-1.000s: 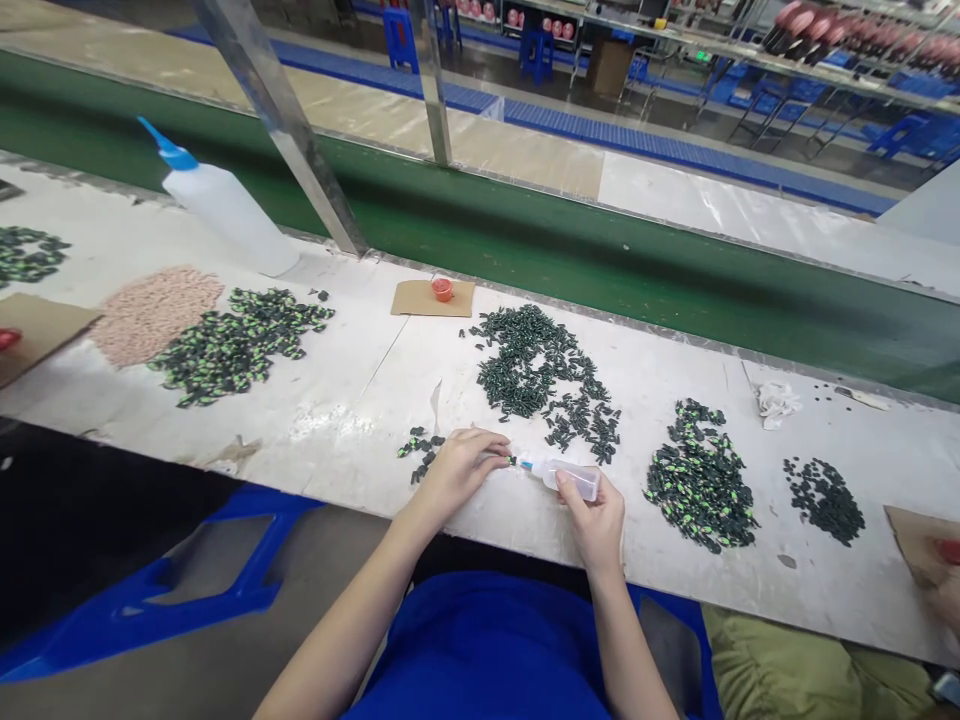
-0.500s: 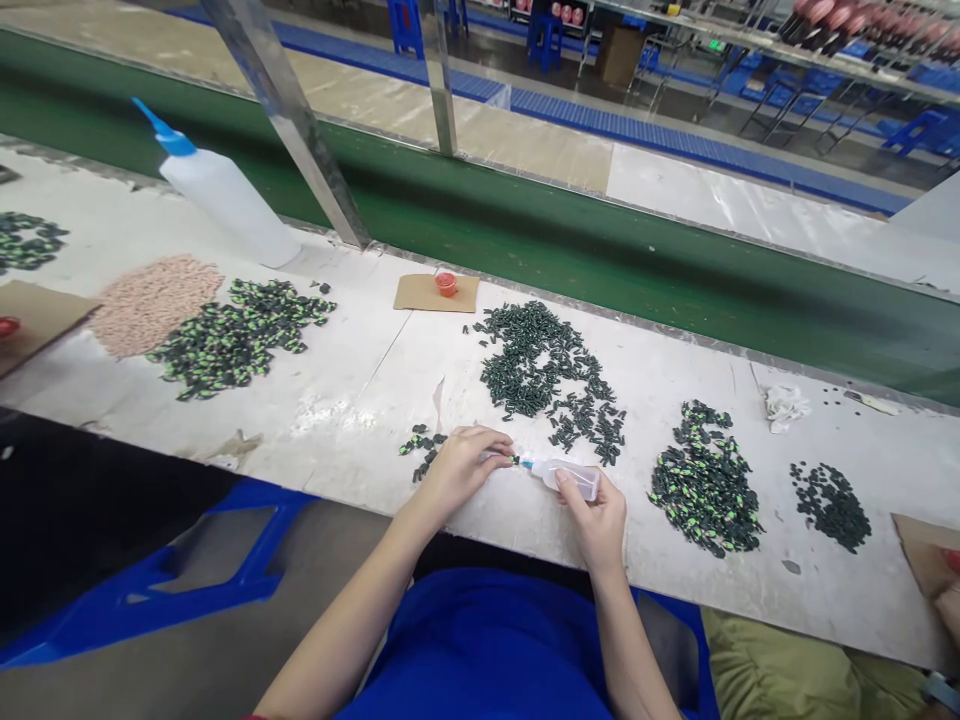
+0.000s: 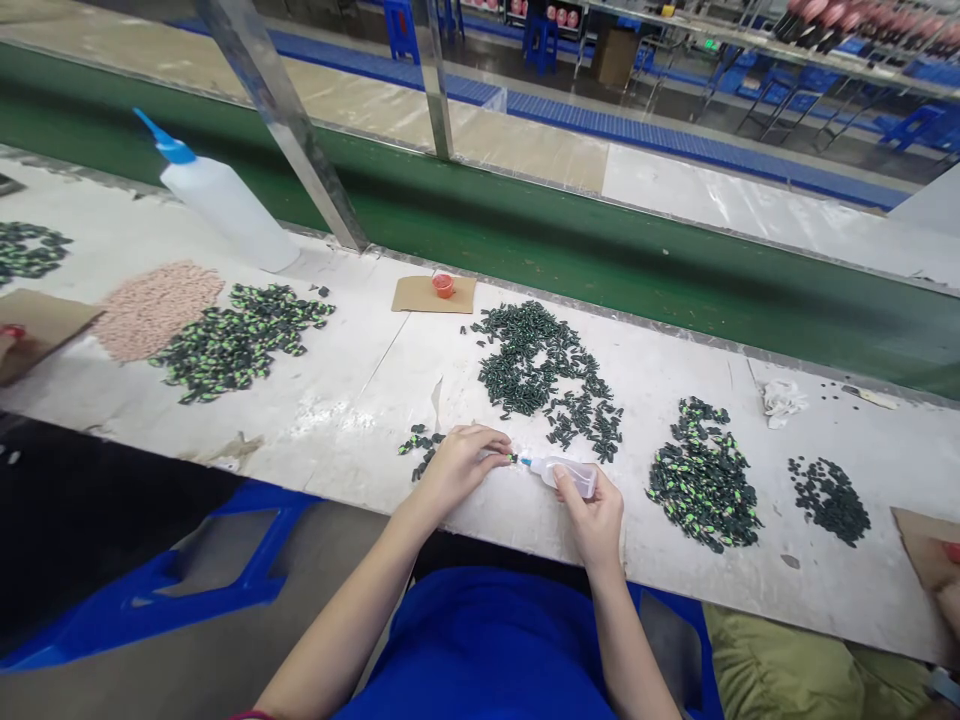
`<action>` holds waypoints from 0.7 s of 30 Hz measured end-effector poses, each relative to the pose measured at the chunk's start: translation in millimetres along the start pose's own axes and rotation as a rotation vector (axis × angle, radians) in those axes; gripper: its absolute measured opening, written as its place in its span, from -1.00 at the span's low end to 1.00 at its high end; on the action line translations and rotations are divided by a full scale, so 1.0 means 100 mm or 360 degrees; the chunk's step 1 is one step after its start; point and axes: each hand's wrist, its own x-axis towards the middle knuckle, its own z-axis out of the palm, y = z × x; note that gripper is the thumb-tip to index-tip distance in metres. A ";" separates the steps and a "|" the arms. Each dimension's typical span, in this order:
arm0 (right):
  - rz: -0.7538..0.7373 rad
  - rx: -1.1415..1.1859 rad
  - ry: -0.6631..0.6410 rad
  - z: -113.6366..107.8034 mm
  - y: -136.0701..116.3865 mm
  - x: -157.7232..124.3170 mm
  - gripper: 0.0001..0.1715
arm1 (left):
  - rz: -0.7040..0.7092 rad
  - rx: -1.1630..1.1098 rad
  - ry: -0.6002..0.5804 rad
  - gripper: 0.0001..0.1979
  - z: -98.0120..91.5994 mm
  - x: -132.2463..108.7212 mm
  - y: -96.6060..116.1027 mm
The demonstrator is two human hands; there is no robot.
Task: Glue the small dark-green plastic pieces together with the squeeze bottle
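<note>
Translucent squeeze bottle [image 3: 576, 478], blue-tipped, long axis near level. The right hand [image 3: 598, 518] grip is closed around it, and the nozzle points at the dark green piece [image 3: 513, 459] pinched in the left hand [image 3: 456, 466] grip.

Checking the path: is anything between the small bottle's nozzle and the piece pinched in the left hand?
Nothing visible. The small bottle in the right hand points its nozzle straight at the green piece held by the left hand.
</note>
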 end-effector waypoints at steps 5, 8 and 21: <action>-0.0005 -0.0015 0.0039 0.00 0.00 -0.01 -0.63 | -0.0009 -0.0014 0.0001 -0.88 0.00 0.00 0.02; -0.0017 -0.0003 0.0060 -0.01 0.00 0.00 -0.64 | -0.0007 -0.0037 -0.0001 -0.89 -0.01 0.00 0.02; -0.0072 -0.0046 0.0008 0.00 -0.05 -0.01 -0.64 | 0.0007 -0.0061 0.0035 -0.93 0.02 -0.01 0.00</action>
